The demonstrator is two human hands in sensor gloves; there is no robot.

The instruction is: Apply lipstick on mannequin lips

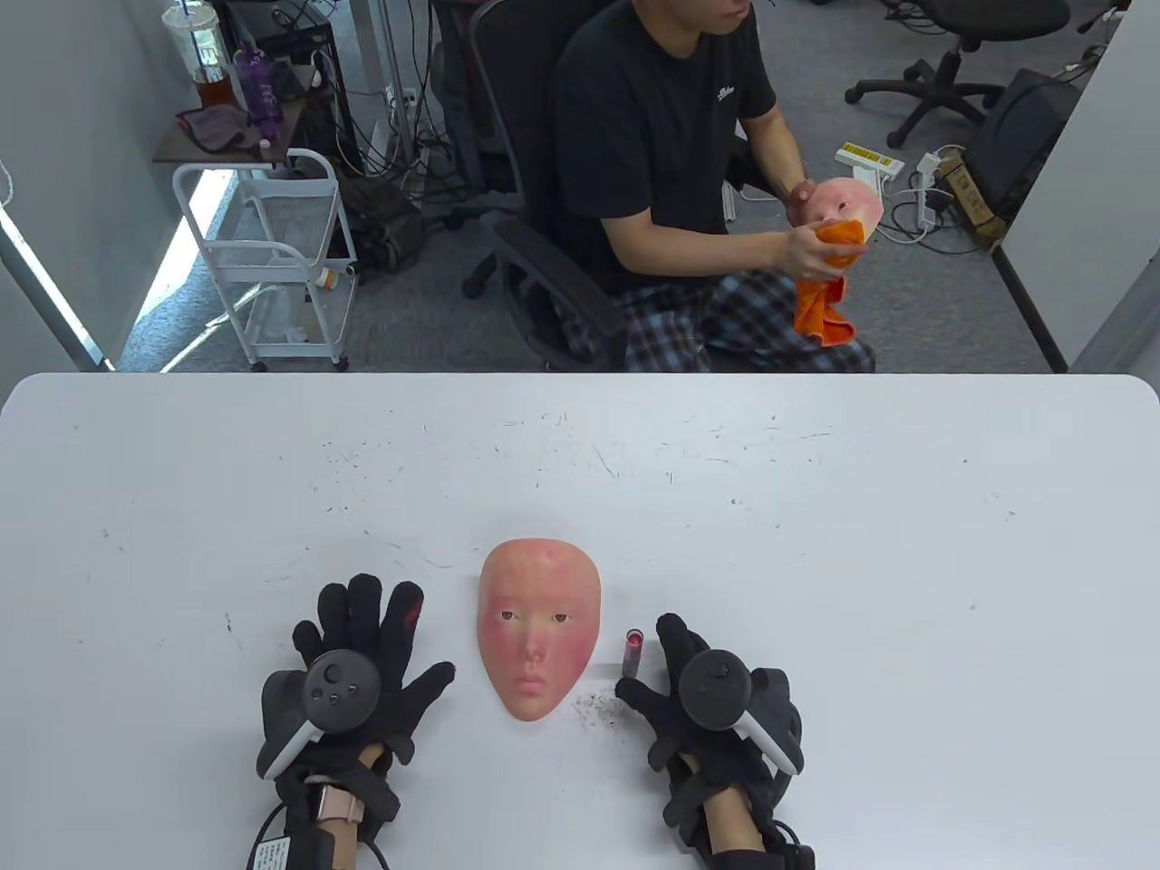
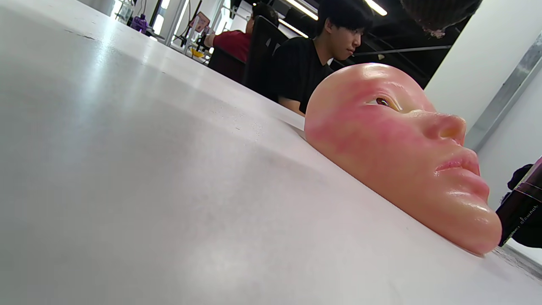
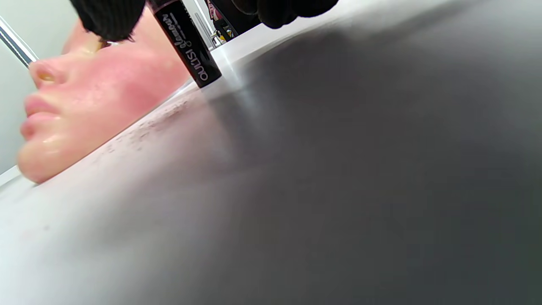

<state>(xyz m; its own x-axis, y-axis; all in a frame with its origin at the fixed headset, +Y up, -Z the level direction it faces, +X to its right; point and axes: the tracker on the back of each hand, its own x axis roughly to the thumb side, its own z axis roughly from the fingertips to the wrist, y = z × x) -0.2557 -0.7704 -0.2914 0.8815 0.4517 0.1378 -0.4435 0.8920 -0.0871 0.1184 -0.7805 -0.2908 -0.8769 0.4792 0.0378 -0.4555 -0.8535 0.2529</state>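
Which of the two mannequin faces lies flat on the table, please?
The mannequin face between the gloved hands lies face-up on the table; the other face is held by the seated man.

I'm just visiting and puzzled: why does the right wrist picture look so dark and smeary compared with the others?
Right wrist view: a broad soft shadow darkens the white table; the near surface is blurred. Left wrist view: brighter, with shiny glare on the glossy pink mannequin face. Table view: evenly lit and sharp, edges bowed by the wide lens.

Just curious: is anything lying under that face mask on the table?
The mask lies face up, flat on the white table. Its rim meets the tabletop in the wrist views, so whatever is beneath it stays hidden. A lipstick tube stands beside it.
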